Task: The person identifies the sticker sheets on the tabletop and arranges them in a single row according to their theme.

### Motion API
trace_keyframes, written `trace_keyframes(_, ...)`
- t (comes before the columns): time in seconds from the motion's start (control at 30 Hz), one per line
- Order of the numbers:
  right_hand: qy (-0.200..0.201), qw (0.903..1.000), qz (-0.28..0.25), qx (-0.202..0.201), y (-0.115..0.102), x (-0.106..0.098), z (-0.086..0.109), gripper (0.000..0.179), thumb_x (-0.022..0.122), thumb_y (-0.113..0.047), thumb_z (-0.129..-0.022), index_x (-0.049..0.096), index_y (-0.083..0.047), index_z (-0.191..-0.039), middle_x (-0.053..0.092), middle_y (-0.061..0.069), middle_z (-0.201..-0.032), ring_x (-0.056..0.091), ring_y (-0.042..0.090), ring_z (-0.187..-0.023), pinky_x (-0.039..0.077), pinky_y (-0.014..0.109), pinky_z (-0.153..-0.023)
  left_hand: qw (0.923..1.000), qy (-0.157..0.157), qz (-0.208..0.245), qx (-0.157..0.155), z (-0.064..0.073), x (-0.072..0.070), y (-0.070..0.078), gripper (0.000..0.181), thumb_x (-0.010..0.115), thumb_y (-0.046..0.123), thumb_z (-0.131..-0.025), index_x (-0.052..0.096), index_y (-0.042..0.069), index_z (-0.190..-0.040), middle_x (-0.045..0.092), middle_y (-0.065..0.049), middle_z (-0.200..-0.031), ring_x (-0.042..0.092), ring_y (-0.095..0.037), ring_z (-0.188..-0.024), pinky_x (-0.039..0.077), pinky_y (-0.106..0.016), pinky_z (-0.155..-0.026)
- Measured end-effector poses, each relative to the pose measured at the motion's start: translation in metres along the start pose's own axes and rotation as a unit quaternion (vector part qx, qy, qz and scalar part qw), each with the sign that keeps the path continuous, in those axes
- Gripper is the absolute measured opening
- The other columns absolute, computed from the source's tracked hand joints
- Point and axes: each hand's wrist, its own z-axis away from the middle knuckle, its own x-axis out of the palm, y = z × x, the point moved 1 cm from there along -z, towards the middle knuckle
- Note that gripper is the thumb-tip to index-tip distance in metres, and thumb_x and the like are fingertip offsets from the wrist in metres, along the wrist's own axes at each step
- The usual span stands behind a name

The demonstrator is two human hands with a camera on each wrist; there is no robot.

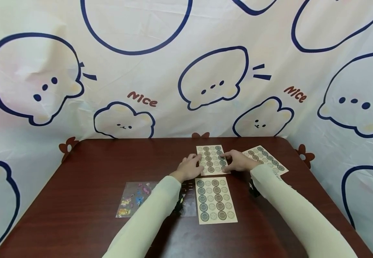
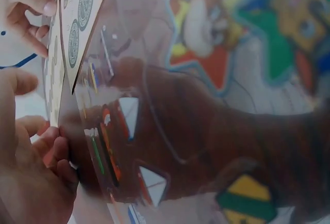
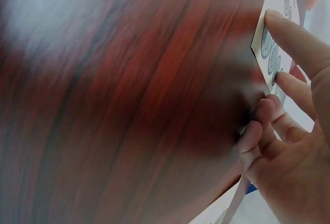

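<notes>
A cream sheet of round stickers (image 1: pixel 213 160) lies toward the back of the table, between the two hands. Fingers of the left hand (image 1: pixel 189 168) touch its left edge, loosely bent. At the opposite edge, the right hand (image 1: pixel 239 161) rests its thumb and index finger on top of the sheet; in the right wrist view its other fingers (image 3: pixel 264 112) are bent beside the sheet's edge near the tabletop. Directly in front lies a second sticker sheet (image 1: pixel 216 200), squared up just below the first. A third sheet (image 1: pixel 265 157) sits askew at the right, partly behind the right forearm.
Left of the second sheet, a clear plastic bag (image 1: pixel 131 200) of colourful cartoon stickers lies partly under the left forearm. Star shapes (image 2: pixel 206 33) show on it in the left wrist view. The brown table (image 1: pixel 102 161) meets a patterned cloth backdrop (image 1: pixel 173 118).
</notes>
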Motion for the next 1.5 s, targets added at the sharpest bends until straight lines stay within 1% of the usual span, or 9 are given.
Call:
trace_keyframes(0.13, 0.007, 0.9999, -0.011, -0.008, -0.002, 0.001, -0.002, 0.062, 0.084, -0.021, -0.083, 0.06, -0.002, -0.136, 0.057, 0.015, -0.115, 0.051, 0.025, -0.101, 0.043, 0.043, -0.098, 0.9996, 0.008, -0.025, 0.01, -0.002, 0.001, -0.001, 0.067, 0.058, 0.04, -0.101, 0.033, 0.018, -0.159, 0.033, -0.009, -0.163, 0.039, -0.034, -0.143, 0.038, -0.051, -0.114)
trace_keyframes(0.27, -0.005, 0.9996, -0.016, -0.025, -0.003, 0.001, -0.003, 0.07, 0.084, -0.019, -0.083, 0.053, 0.001, -0.143, 0.053, 0.014, -0.109, 0.048, 0.026, -0.098, 0.039, 0.041, -0.094, 0.9989, 0.014, -0.044, 0.011, -0.003, 0.001, -0.002, 0.071, 0.066, 0.038, -0.098, 0.036, 0.017, -0.158, 0.034, -0.009, -0.162, 0.042, -0.033, -0.141, 0.043, -0.05, -0.11)
trace_keyframes(0.43, -0.026, 0.9988, -0.018, -0.037, -0.001, 0.001, -0.006, 0.079, 0.082, -0.016, -0.085, 0.043, 0.0, -0.152, 0.049, 0.014, -0.106, 0.045, 0.026, -0.098, 0.036, 0.04, -0.092, 0.9987, 0.004, -0.048, 0.013, -0.004, -0.001, -0.002, 0.07, 0.067, 0.039, -0.097, 0.039, 0.017, -0.157, 0.034, -0.011, -0.162, 0.041, -0.034, -0.143, 0.043, -0.05, -0.11)
trace_keyframes(0.6, -0.03, 0.9985, -0.02, -0.04, 0.003, 0.003, -0.007, 0.079, 0.082, -0.016, -0.085, 0.043, -0.002, -0.152, 0.049, 0.013, -0.105, 0.044, 0.024, -0.096, 0.036, 0.038, -0.09, 0.9988, 0.0, -0.046, 0.014, -0.004, -0.002, -0.001, 0.069, 0.069, 0.038, -0.096, 0.042, 0.015, -0.155, 0.035, -0.012, -0.159, 0.043, -0.033, -0.14, 0.044, -0.048, -0.109)
trace_keyframes(0.8, -0.022, 0.9986, -0.032, -0.035, 0.006, 0.005, -0.007, 0.079, 0.082, -0.016, -0.086, 0.043, -0.005, -0.153, 0.05, 0.013, -0.108, 0.044, 0.023, -0.096, 0.035, 0.038, -0.092, 0.9992, 0.007, -0.039, 0.004, -0.003, -0.003, 0.001, 0.07, 0.072, 0.036, -0.094, 0.044, 0.013, -0.154, 0.04, -0.014, -0.151, 0.048, -0.03, -0.129, 0.047, -0.044, -0.101)
trace_keyframes(0.93, -0.017, 0.9986, -0.039, -0.03, 0.007, 0.004, -0.006, 0.077, 0.082, -0.016, -0.086, 0.043, -0.004, -0.152, 0.054, 0.015, -0.112, 0.046, 0.024, -0.098, 0.038, 0.04, -0.095, 0.9991, 0.005, -0.043, -0.004, -0.004, -0.003, 0.004, 0.07, 0.071, 0.037, -0.094, 0.044, 0.014, -0.154, 0.04, -0.014, -0.15, 0.05, -0.029, -0.125, 0.049, -0.043, -0.097)
trace_keyframes(1.1, -0.016, 0.9984, -0.051, -0.018, 0.008, 0.002, -0.004, 0.077, 0.081, -0.016, -0.086, 0.044, -0.005, -0.152, 0.056, 0.019, -0.124, 0.05, 0.027, -0.107, 0.039, 0.047, -0.107, 0.9989, 0.005, -0.045, -0.014, -0.008, -0.002, 0.004, 0.069, 0.071, 0.038, -0.094, 0.044, 0.016, -0.154, 0.04, -0.014, -0.15, 0.051, -0.03, -0.124, 0.05, -0.042, -0.096)
trace_keyframes(1.3, -0.013, 0.9988, -0.047, 0.003, 0.006, 0.003, -0.006, 0.074, 0.08, -0.017, -0.087, 0.045, -0.007, -0.152, 0.048, 0.025, -0.145, 0.047, 0.037, -0.131, 0.033, 0.056, -0.117, 0.9988, 0.014, -0.043, -0.021, -0.01, 0.0, 0.004, 0.069, 0.07, 0.038, -0.095, 0.043, 0.016, -0.155, 0.04, -0.013, -0.15, 0.05, -0.029, -0.124, 0.049, -0.043, -0.098)
trace_keyframes(1.5, -0.008, 0.9985, -0.053, 0.007, 0.003, 0.003, -0.003, 0.073, 0.079, -0.015, -0.088, 0.045, -0.005, -0.152, 0.044, 0.027, -0.151, 0.043, 0.042, -0.139, 0.032, 0.057, -0.118, 0.9982, 0.019, -0.047, -0.032, -0.011, 0.002, 0.006, 0.068, 0.07, 0.038, -0.095, 0.044, 0.018, -0.155, 0.042, -0.011, -0.146, 0.05, -0.026, -0.116, 0.048, -0.039, -0.089)
